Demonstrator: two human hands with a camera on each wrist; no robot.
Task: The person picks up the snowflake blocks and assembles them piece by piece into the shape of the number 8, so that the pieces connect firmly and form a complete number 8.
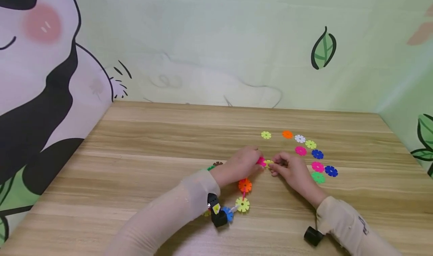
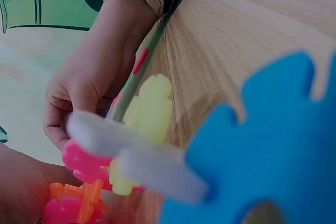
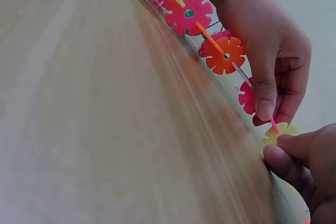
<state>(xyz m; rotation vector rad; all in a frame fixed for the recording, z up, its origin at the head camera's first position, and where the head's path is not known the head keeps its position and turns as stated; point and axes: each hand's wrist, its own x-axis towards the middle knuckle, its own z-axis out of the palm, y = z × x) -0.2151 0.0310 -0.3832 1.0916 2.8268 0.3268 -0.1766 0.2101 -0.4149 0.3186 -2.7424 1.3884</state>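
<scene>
My left hand point(image 1: 241, 162) pinches a pink snowflake disc point(image 1: 261, 161) at the end of a chain of slotted plastic discs. Just right of it, my right hand point(image 1: 295, 173) grips a yellow snowflake disc point(image 3: 283, 128) between thumb and fingertips. The yellow disc meets a thin pink edge in the right wrist view. Below my left wrist the chain bends past an orange disc point(image 1: 245, 186), a yellow-green disc point(image 1: 242, 205) and a blue disc point(image 1: 228, 214). My left forearm hides part of the chain. A white disc point(image 2: 136, 156) is joined to the blue one.
Loose discs lie beyond and right of my hands, among them a lone yellow disc point(image 1: 266, 135), an orange one point(image 1: 287, 134), a white one point(image 1: 299, 138) and a green one point(image 1: 318, 177). The wooden table point(image 1: 162, 132) meets a painted wall point(image 1: 203, 53) at the back.
</scene>
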